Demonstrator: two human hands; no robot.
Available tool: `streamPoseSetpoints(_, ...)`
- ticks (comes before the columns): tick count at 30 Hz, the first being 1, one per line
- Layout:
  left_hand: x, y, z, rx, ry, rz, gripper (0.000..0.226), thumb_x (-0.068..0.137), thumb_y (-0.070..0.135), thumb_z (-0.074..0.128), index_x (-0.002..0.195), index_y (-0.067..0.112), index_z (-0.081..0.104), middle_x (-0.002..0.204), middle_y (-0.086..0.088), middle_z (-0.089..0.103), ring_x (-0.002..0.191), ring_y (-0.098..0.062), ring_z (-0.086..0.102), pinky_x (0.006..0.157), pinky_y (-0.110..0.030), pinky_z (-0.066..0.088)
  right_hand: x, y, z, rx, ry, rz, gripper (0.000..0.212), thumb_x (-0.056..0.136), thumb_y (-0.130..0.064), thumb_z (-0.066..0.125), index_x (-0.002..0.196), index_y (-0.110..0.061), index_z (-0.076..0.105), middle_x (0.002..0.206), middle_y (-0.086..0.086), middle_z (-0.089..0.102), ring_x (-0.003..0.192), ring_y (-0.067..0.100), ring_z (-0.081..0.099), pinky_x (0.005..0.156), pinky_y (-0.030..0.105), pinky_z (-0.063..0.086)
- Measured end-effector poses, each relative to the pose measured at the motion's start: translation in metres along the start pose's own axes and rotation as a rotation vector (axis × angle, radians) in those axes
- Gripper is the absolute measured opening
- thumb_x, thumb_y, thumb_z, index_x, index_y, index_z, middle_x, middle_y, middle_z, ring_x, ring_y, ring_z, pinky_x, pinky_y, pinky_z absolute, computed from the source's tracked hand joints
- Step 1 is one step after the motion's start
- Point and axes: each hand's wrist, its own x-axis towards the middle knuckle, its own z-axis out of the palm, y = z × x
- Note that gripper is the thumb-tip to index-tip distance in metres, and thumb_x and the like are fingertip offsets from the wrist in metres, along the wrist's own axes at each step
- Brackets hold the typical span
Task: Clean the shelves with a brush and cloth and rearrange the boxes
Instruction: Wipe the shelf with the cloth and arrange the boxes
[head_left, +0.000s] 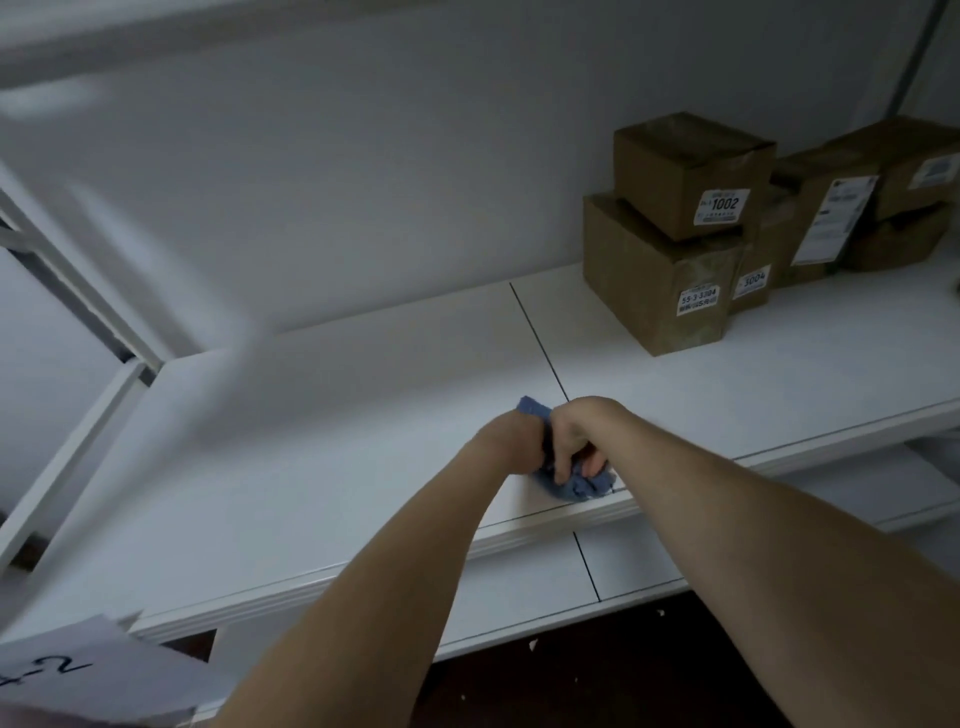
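Blue cloth (574, 486) lies bunched on the white shelf (311, 467), close to its front edge and just left of the dark seam (540, 340) that runs from back to front across the board. The fingers (563, 467) of the right hand (576, 441) are curled down into the cloth and clamp a wad of it against the shelf; one fingertip shows pink against the blue folds. The left hand (514, 434) sits right beside the right one, touching it, with a corner of the cloth sticking up past its far side. Its fingers are hidden behind its own wrist and the right hand, so I cannot tell whether they grip the fabric or only lie on it. Both bare forearms reach in from the lower edge and meet at the cloth.

Farther back and to the right, well apart from the hands, cardboard boxes stand against the wall. A small box marked 1002 (685, 171) sits on top of a larger box (654, 280) with a white label on its front. More boxes (852, 208) crowd just behind and to the right of these, some stacked. Below the front edge a lower shelf (639, 564) shows, and under it a dark floor (571, 675). A sheet of paper (88, 670) with handwriting lies at the lower left corner, blurred.
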Motion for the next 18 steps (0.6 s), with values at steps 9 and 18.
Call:
streamPoseSetpoints(9, -0.015, -0.121, -0.018, 0.386, -0.080, -0.179, 0.037, 0.091, 0.028, 0.050, 0.123, 0.010, 0.056, 0.120, -0.011, 0.061, 0.116, -0.026, 0.054, 0.095, -0.035, 0.047, 0.001, -0.119, 0.036, -0.009, 0.137, -0.401, 0.057, 0.079, -0.025, 0.078, 0.128, -0.006, 0.055, 0.123, 0.011, 0.063, 0.104, 0.027, 0.063, 0.089, 0.037, 0.051)
streamPoseSetpoints(18, -0.013, -0.170, -0.028, 0.489, -0.102, -0.254, 0.064, 0.083, 0.046, 0.058, 0.140, 0.024, 0.039, 0.130, -0.005, 0.056, 0.123, -0.026, 0.050, 0.096, -0.032, 0.044, 0.027, -0.168, 0.061, 0.055, 0.497, -0.458, 0.052, 0.085, -0.027, 0.066, 0.131, -0.010, 0.049, 0.131, 0.016, 0.042, 0.116, 0.035, 0.048, 0.086, 0.039, 0.044)
